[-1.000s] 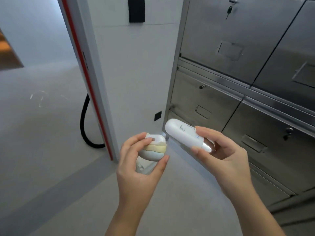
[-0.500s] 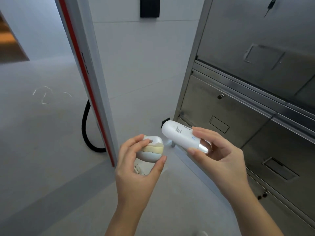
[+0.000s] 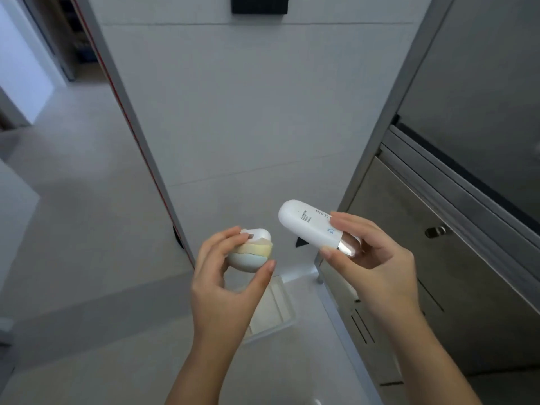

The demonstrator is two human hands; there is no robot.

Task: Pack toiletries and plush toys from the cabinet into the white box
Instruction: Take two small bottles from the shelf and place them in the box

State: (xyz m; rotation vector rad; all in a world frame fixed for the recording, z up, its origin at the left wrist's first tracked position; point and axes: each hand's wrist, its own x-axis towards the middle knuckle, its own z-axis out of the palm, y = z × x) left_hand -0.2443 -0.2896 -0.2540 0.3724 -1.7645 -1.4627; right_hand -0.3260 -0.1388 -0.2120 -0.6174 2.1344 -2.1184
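My left hand [image 3: 225, 285] grips a small round jar [image 3: 251, 254] with pastel blue, cream and white layers, held between thumb and fingers. My right hand [image 3: 371, 258] holds a white oval bottle [image 3: 309, 223] with a silver cap end, tilted with its rounded end up and to the left. On the floor below my hands lies a white box [image 3: 277, 305], mostly hidden behind my left hand. The steel cabinet [image 3: 438, 258] stands to my right, its doors shut.
A white wall panel [image 3: 248, 112] with a red edge strip [image 3: 140, 135] stands straight ahead. A black plate [image 3: 259, 4] sits high on it. Grey floor [image 3: 73, 214] stretches to the left toward a doorway.
The view has swung left and down, bringing the white box on the floor into sight. Both hands keep their objects and stay at about the same spacing.
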